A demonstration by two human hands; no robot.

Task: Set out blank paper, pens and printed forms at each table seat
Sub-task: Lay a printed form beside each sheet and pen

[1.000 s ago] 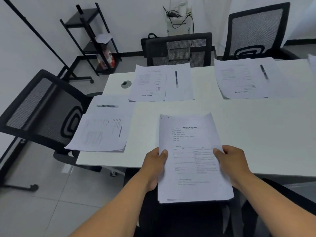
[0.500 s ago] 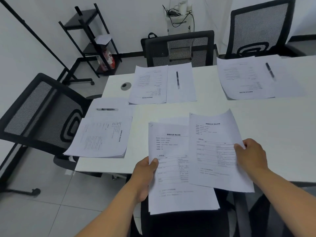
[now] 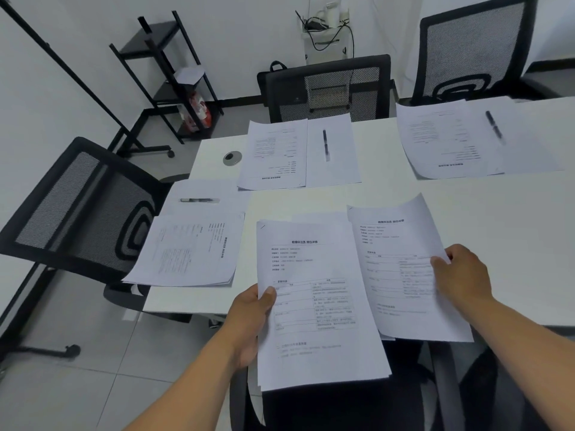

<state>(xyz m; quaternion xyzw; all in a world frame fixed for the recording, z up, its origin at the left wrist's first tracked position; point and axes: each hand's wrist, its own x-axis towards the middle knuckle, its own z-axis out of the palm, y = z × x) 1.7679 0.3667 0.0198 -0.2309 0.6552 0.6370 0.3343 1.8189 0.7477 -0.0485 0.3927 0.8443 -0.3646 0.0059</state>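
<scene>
My left hand [image 3: 252, 318] grips a stack of printed forms [image 3: 314, 306] by its left edge, over the near edge of the white table [image 3: 497, 219]. My right hand [image 3: 463, 275] pinches a single printed form [image 3: 401, 262] by its right edge, held apart to the right of the stack. Three seats have paper laid out. The left seat has a printed form [image 3: 189, 250] and a pen [image 3: 199, 200] on blank paper. The far middle seat has a form [image 3: 273, 154] and a pen [image 3: 325, 144] on a blank sheet. The far right seat has a form [image 3: 441, 138] and a pen [image 3: 494, 127].
Black mesh chairs stand at the left [image 3: 84, 206], far middle [image 3: 326, 88] and far right [image 3: 476, 48]. A round cable grommet [image 3: 232, 158] sits in the table's far left corner. A black shelf rack [image 3: 174, 76] stands against the wall. A dark chair seat [image 3: 342, 405] lies below the held stack.
A second ago both hands held one stack. My right hand has drawn the top form off to the right, and my left hand has shifted the stack left.
</scene>
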